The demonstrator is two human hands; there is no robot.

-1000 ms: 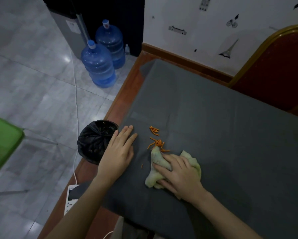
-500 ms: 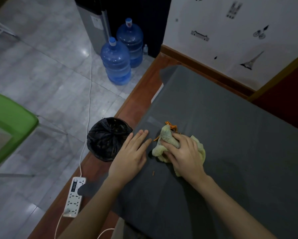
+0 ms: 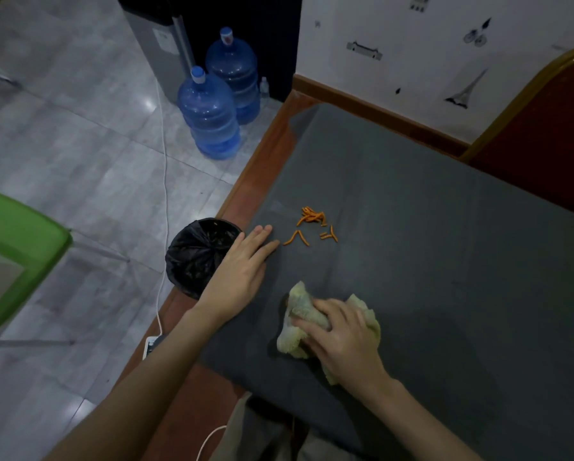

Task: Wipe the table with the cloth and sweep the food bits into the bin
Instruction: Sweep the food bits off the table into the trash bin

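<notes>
- We find the cloth (image 3: 298,312), pale yellow-green and crumpled, lying on the grey table cover (image 3: 445,261) near its front edge, on the side towards the bin.
- We see the right hand (image 3: 342,339) pressed palm-down on top of the cloth, fingers spread and slightly curled into the fabric; whether they pinch it or only press on it we cannot tell.
- We record the food bits (image 3: 312,224), thin orange strips, in a loose scatter on the cover beyond the cloth and clear of it, one tighter cluster at the far end and a few strays nearer.
- We note the left hand (image 3: 242,271) lying flat on the cover by its left edge, fingers straight and close together, holding nothing; its fingertips sit just beside the nearest orange strip.
- We observe the bin (image 3: 199,254), lined with a black bag, standing on the floor against the left side of the table (image 3: 262,161), partly behind the left hand.
- We log two blue water bottles (image 3: 212,114) on the tiled floor further back, and a white cable (image 3: 164,161) running past the bin.
</notes>
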